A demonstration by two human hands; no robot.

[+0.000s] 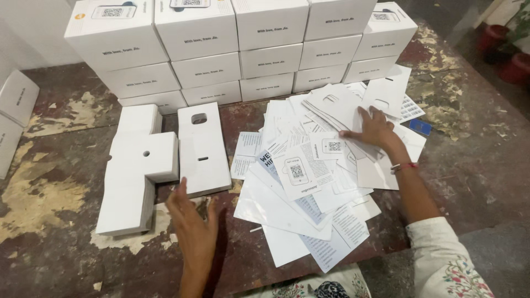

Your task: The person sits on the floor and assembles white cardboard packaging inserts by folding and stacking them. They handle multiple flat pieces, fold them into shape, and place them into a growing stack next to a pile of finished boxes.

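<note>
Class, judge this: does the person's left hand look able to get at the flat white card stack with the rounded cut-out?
Probably yes: the left hand is open at the near edge of that card stack, with nothing lying between them.

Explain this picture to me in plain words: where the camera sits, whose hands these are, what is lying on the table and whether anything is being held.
There is one picture, taken by a camera worn on a person's head, looking down at their own two bare hands. The worn table has patchy paint. The left hand is open, beside stacks of flat white card pieces with punched holes, and grips nothing. The right hand presses flat on a loose spread of white paper leaflets, some with square printed codes; it is not clearly gripping any. Along the far edge stand stacked white boxes. A small blue item lies past the papers, too small to identify.
</note>
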